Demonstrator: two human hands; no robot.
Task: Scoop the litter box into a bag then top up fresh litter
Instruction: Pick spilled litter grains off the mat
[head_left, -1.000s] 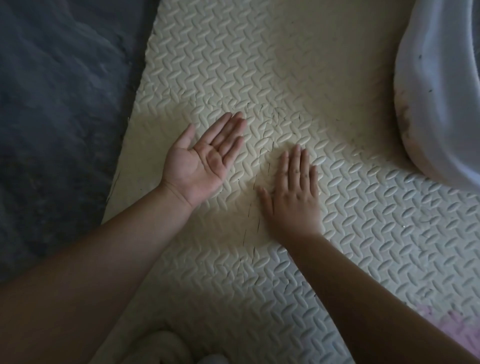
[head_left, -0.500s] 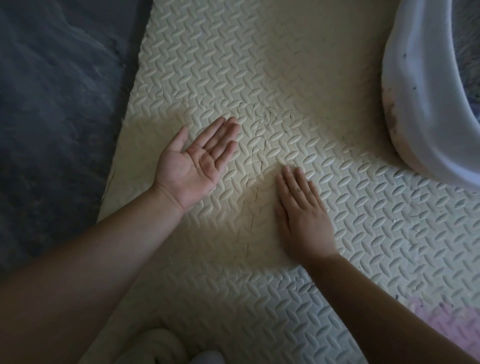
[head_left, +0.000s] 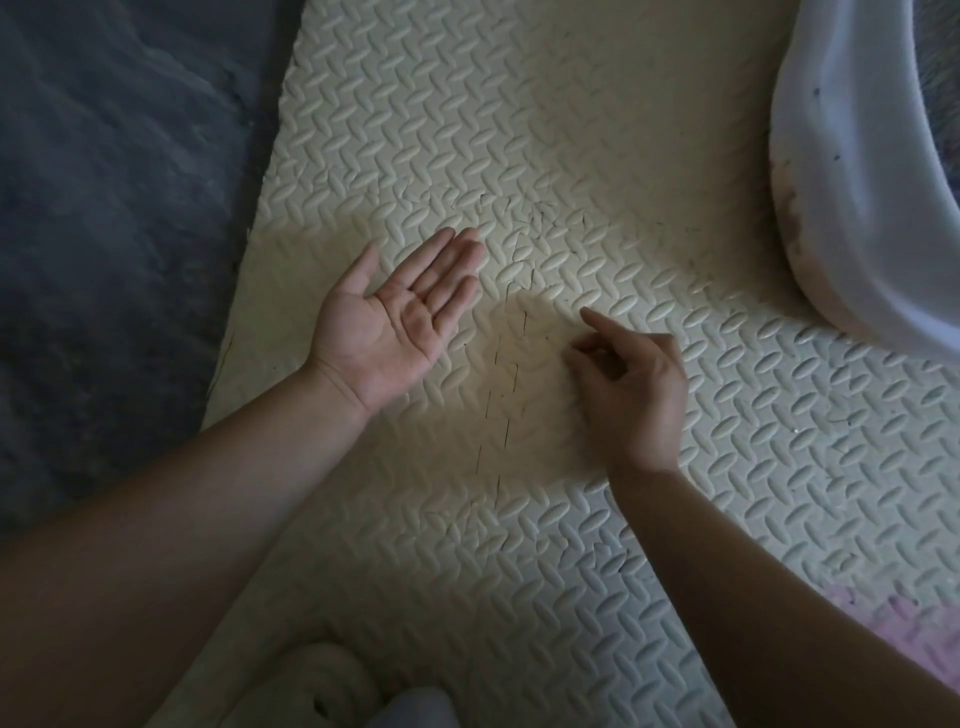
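My left hand (head_left: 400, 312) lies palm up on the cream foam mat (head_left: 597, 130), fingers straight, nothing in it. To its right my right hand (head_left: 631, 379) hovers just over the mat with the index finger stretched forward and the other fingers curled under; I see nothing between them. The white plastic litter box (head_left: 857, 182) stands on the mat at the upper right, cut off by the frame, its outer wall smeared brown low down. Its inside is barely in view. No scoop, bag or fresh litter shows.
A dark grey rug (head_left: 114, 218) borders the mat on the left. The mat has short cuts and scratches between my hands. A pale rolled thing (head_left: 311, 686) sits at the bottom edge, and a pink patch (head_left: 893, 623) at the lower right.
My right hand has lifted from lying flat on the mat and curled its fingers, leaving the index finger pointing. The left hand stays palm up. The view has shifted slightly.
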